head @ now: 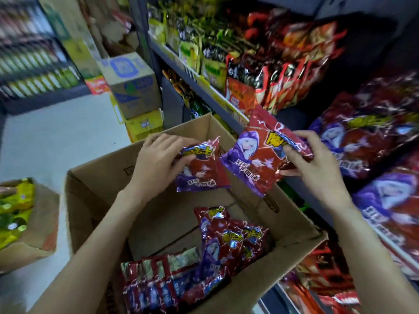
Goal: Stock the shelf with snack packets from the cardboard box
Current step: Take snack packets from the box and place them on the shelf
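Slippage is threatening both red-and-purple snack packets, since left hand [156, 164] is pinching one [201, 171] by its top edge above the cardboard box [292, 225] while right hand [317, 164] is gripping another packet [260, 152] just beside it.

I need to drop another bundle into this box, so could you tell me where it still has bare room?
The brown cardboard box has bare floor in its far half, between its back wall and the red-and-purple snack packets heaped in the near corner. That near corner is crowded.
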`<state>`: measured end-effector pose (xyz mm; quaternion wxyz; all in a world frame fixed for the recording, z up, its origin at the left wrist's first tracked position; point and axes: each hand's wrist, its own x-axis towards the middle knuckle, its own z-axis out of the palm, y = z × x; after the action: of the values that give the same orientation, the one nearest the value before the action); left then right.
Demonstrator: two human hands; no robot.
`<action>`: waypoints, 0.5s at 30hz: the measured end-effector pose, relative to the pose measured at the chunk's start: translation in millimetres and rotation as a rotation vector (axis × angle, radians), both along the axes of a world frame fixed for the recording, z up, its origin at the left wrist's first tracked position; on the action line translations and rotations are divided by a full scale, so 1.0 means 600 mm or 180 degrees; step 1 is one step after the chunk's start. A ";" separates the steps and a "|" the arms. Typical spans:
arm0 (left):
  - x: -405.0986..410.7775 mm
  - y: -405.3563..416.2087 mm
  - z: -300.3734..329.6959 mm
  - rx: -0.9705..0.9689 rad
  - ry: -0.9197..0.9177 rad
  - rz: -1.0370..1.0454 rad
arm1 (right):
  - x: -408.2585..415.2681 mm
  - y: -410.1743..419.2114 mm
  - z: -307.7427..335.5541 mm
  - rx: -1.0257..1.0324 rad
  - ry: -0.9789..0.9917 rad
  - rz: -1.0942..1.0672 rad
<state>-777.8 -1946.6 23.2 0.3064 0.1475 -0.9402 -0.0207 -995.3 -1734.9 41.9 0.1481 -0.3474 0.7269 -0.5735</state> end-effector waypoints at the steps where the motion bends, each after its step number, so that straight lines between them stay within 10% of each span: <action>1: -0.017 0.008 0.014 -0.0188 0.0137 -0.0038 | -0.006 0.012 0.018 -0.0104 0.0056 -0.0040; 8: -0.140 0.057 0.089 -0.0469 0.0990 -0.0578 | -0.060 0.107 0.122 -0.0456 0.0479 -0.0595; 15: -0.270 0.110 0.143 0.0098 0.1160 -0.1234 | -0.127 0.141 0.141 0.0648 0.0506 -0.0755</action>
<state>-939.7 -1880.8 109.1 0.4587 -0.0369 -0.8797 -0.1195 -1071.2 -1650.3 126.5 0.0559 -0.2866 0.8266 -0.4812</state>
